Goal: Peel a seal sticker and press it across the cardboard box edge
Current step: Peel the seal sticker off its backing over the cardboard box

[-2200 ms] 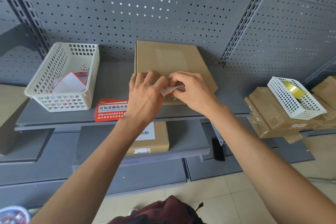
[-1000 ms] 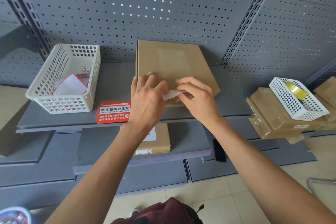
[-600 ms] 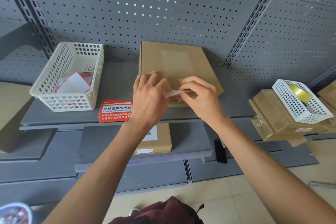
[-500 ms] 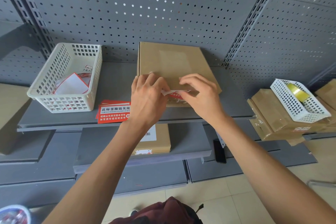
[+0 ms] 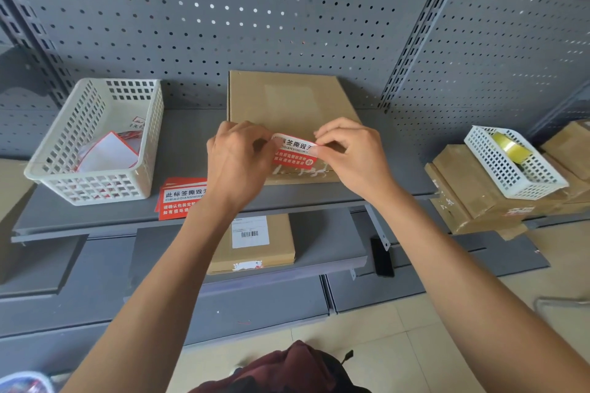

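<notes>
1. My left hand and right hand each pinch an end of the sticker: both grips closed on it.
2. It hangs lengthwise, left to right, just over the box near edge; pressing goes down.

Bare from elbow to fingertip on both sides: left hand and right hand without gloves, rings, watch or sleeves in sight. Short, unpainted nails. Below, at the bottom edge of the view, a fold of dark maroon clothing with a short black cord at its right.
</notes>
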